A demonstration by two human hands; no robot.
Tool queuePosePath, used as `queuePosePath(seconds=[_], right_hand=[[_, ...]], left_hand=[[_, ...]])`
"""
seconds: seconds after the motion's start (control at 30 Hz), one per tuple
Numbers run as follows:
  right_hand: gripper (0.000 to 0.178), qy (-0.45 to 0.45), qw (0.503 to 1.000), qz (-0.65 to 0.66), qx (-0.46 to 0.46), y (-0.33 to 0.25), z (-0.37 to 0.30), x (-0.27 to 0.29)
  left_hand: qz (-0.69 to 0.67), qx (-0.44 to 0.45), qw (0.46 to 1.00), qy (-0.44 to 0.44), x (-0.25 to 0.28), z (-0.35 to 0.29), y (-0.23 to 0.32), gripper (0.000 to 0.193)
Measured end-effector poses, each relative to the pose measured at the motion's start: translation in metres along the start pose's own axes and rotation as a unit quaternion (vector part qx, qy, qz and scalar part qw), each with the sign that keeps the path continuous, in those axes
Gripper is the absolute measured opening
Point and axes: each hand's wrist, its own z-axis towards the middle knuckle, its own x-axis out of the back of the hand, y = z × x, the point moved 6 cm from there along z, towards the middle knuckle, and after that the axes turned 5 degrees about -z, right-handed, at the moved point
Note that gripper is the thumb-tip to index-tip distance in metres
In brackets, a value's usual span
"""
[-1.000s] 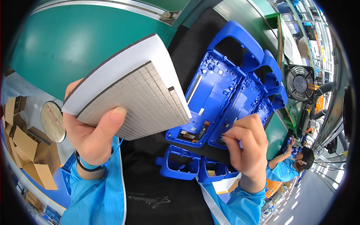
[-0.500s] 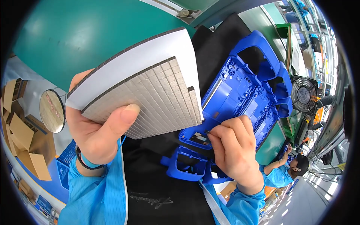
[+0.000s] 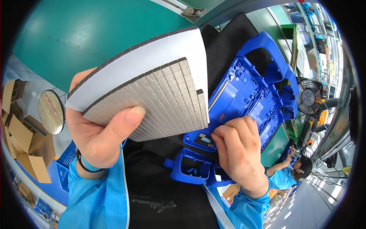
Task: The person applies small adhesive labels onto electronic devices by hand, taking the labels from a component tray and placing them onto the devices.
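Note:
My left hand (image 3: pixel 103 133) grips a sheet of grey foam strips (image 3: pixel 152 99) on white backing paper (image 3: pixel 179 45), thumb flat on the scored grey face. The sheet's cut edge is stepped at its right side. To its right lies a blue plastic housing (image 3: pixel 244 91) with open frames, clips and ribs inside. My right hand (image 3: pixel 240 149) is closed in a pinch at the housing's near edge, beside a small rectangular window (image 3: pixel 205 140). What the fingertips hold, if anything, is hidden.
A black mat (image 3: pixel 152 191) lies under the housing, beside a green work surface (image 3: pixel 84 42). Open cardboard boxes (image 3: pixel 26 145) and a round stool (image 3: pixel 52 112) stand at left. A fan (image 3: pixel 309 96) sits at right; a person in blue (image 3: pixel 286 177) works beyond.
The foam sheet has shifted slightly to the right in my left hand. My right hand stays almost in place; the small dark bit at its fingertips no longer shows.

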Motion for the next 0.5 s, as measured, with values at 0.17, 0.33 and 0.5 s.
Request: queuePosePath(seconds=[0.17,0.33,0.5], right_hand=[[0.023,0.003,1.000,-0.003,-0.008,0.001,-0.001,0.000],[0.020,0.031,0.993,0.094,-0.069,0.014,0.000,0.023],[0.023,0.108,0.987,0.089,-0.074,0.017,-0.001,0.039]], left_hand=[[0.039,0.017,0.999,-0.031,0.000,-0.002,-0.002,0.060],[-0.009,0.007,0.999,-0.044,-0.002,0.001,-0.002,0.055],[-0.022,0.047,0.998,-0.037,-0.013,-0.004,-0.003,0.052]])
